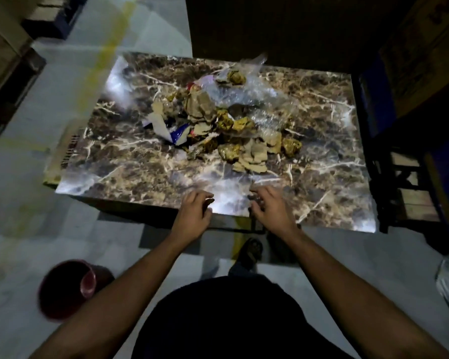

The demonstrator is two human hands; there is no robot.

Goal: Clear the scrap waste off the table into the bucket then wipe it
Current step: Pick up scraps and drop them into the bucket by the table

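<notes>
Nearest, on the floor off the near-left corner of the surface: dark red bucket point(65, 290), mouth up, well apart from everything on the surface. A shoe point(249, 251) on the floor just short of the near edge.

At the near edge of the marble-patterned surface point(130, 161), both hands side by side with a gap between them. Left hand point(195, 212) palm down, fingers loosely bent and spread, holding nothing, fingertips over the surface just past the edge. Right hand point(268, 206) likewise palm down, fingers relaxed and slightly curled, gripping nothing; cannot tell whether either touches the surface.

Beyond the hands, in the middle of the surface: scrap waste pile point(218, 125), apart from both hands. Torn brown cardboard pieces point(252, 158) on its near side, crumpled gold foil wads point(290, 146) scattered among them, blue-and-white paper scraps point(176, 134) at the pile's left. Crinkled clear plastic film point(244, 92) heaped on the pile's far side, reaching toward the far edge of the surface.

Past the far edge, dark and unclear.
</notes>
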